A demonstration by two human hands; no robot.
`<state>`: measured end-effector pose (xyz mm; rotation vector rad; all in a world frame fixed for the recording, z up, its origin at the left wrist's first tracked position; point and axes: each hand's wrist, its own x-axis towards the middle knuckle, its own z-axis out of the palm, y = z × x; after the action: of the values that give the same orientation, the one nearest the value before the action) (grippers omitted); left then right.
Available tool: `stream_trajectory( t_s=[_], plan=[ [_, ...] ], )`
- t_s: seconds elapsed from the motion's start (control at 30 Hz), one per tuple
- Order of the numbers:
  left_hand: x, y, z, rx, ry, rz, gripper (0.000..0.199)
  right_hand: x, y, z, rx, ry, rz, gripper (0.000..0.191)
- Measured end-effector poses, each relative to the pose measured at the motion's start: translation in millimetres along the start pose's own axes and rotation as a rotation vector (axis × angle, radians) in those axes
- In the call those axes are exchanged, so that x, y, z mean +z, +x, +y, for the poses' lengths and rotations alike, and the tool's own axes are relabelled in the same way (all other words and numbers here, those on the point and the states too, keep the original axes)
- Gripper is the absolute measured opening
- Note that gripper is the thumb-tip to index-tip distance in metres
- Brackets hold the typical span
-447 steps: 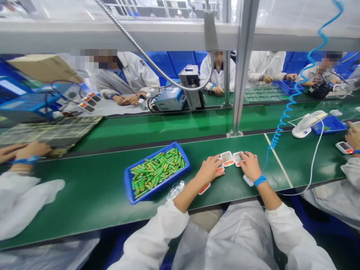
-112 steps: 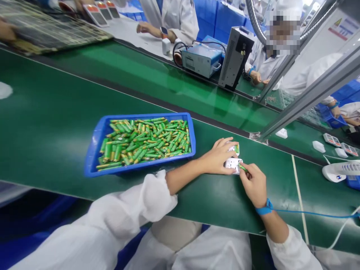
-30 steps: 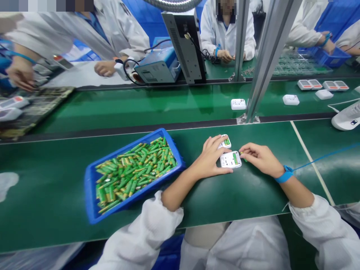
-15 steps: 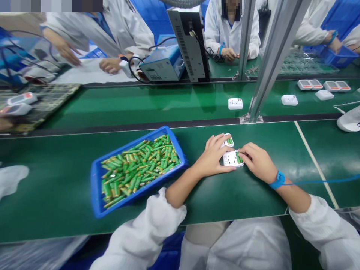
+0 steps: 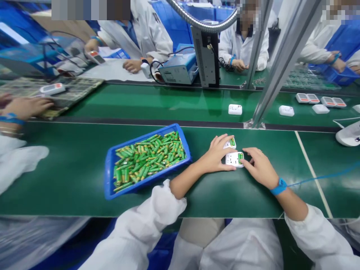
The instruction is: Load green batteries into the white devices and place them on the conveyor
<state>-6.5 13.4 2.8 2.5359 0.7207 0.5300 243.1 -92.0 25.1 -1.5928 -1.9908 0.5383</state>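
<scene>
Two green batteries point(image 5: 240, 158) now lie in the nearer white device point(image 5: 231, 159), where one showed a second ago, and the right hand point(image 5: 261, 167) has loosened from its pinch.

Left hand point(image 5: 214, 156) is spread wide, its thumb and forefinger bracketing the nearer device's left end while other fingers reach over the farther white device point(image 5: 230, 145); the right hand's thumb and forefinger are parted at the nearer device's right end, and whether it grips anything cannot be told; both devices rest on the green worktop point(image 5: 213, 198), to the right of the blue bin point(image 5: 108, 180) heaped with loose batteries point(image 5: 149, 159).
</scene>
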Motion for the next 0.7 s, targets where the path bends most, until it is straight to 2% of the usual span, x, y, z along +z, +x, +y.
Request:
stream_trajectory(
  t_s=[0.07, 0.17, 0.33, 0.4, 0.57, 0.7],
  plan=[
    [-0.3, 0, -1, 0.019, -0.016, 0.004, 0.069, 2, 4, 3, 0.004, -0.009, -0.005, 0.056],
    [0.7, 0, -3, 0.022, -0.036, 0.025, 0.067, 6, 4, 4, -0.02, -0.024, -0.045, 0.056],
    [5.4, 0, -13, -0.167, 0.019, 0.211, 0.053, 9, 3, 4, 0.014, -0.002, -0.054, 0.058],
    [4.7, 0, -16, -0.202, 0.029, 0.238, 0.054, 8, 3, 4, 0.04, 0.018, -0.057, 0.055],
    [-2.5, 0, -9, -0.092, -0.004, 0.251, 0.061, 4, 7, 6, 0.087, 0.121, -0.057, 0.058],
    [-5.8, -2, -2, -0.038, 0.017, 0.285, 0.052, -5, 10, 13, 0.181, 0.249, -0.029, 0.055]
  ],
)
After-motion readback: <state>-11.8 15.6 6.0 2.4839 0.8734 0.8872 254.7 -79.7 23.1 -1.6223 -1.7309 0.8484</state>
